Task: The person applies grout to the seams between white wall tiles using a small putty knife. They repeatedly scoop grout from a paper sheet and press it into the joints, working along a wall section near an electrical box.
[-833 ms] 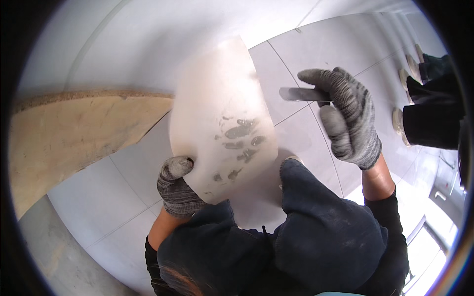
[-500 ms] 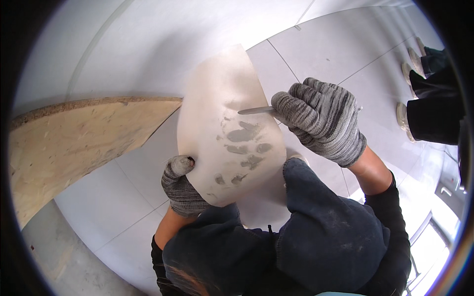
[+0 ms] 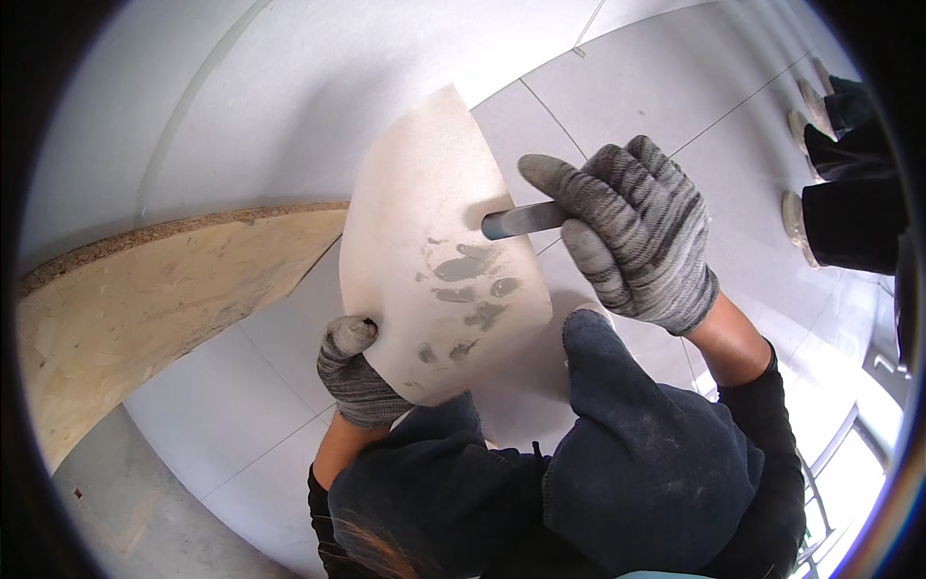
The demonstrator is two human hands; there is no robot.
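A pale, off-white curved sheet (image 3: 405,203) slants up above my lap, its right part marked with several grey smears (image 3: 463,265). My left hand (image 3: 359,372), in a grey knitted glove with a worn thumb tip, grips the sheet's lower left edge. The thumb lies on top; the other fingers are mostly hidden underneath. A striped grey glove covers my right hand (image 3: 632,236), which is closed around a narrow flat metal spatula (image 3: 526,221). The spatula's rounded tip is over the sheet just above the smears; whether it touches cannot be made out.
To the left stands a wooden chipboard panel (image 3: 183,289), below a large white surface (image 3: 241,106). Light floor tiles (image 3: 550,72) lie ahead. Other people's shoes and dark trouser legs (image 3: 849,227) show at the right rim. My knees in dark trousers are below the sheet.
My right hand has turned, so the spatula shows its flat face instead of its thin edge, and its tip has shifted slightly right. The left hand keeps its hold on the sheet.
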